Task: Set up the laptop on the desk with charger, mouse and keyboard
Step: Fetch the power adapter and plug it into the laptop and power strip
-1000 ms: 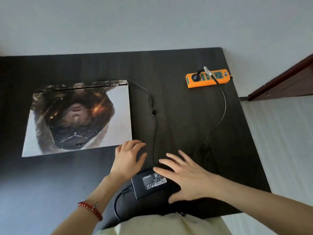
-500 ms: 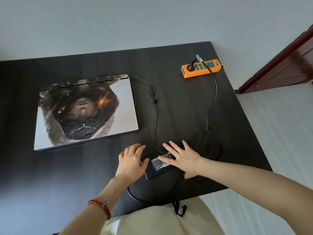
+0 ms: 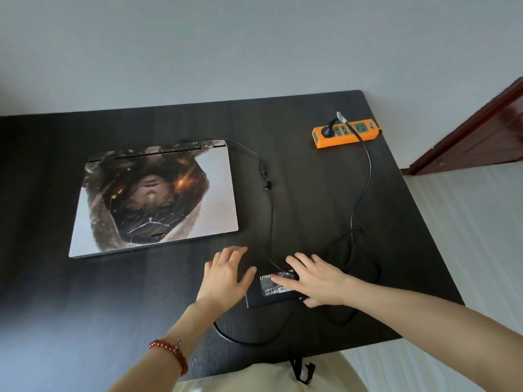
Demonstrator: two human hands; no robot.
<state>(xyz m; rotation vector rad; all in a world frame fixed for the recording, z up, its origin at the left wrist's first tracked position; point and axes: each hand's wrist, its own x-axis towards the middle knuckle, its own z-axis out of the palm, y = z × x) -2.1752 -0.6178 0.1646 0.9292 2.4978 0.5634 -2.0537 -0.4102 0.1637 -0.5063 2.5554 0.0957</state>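
A closed laptop (image 3: 154, 198) with a printed picture on its lid lies on the left of the black desk (image 3: 85, 292). The black charger brick (image 3: 268, 291) lies flat near the front edge. One thin cable (image 3: 270, 210) runs from it to the laptop's back right corner. A thicker cable (image 3: 365, 176) leads to the orange power strip (image 3: 346, 134) at the back right. My left hand (image 3: 226, 275) rests flat on the desk, touching the brick's left end. My right hand (image 3: 318, 278) lies spread over the brick's right half. No mouse or keyboard is in view.
A dark pouch or bag (image 3: 351, 256) lies on the desk just right of the brick, hard to make out. A strap (image 3: 300, 366) hangs off the front edge. A brown door (image 3: 481, 134) stands at the right, beyond the desk's right edge.
Both hands have slid the charger brick further onto the desk, away from the front edge. The camera view has shifted, so the laptop and power strip sit lower in the frame.
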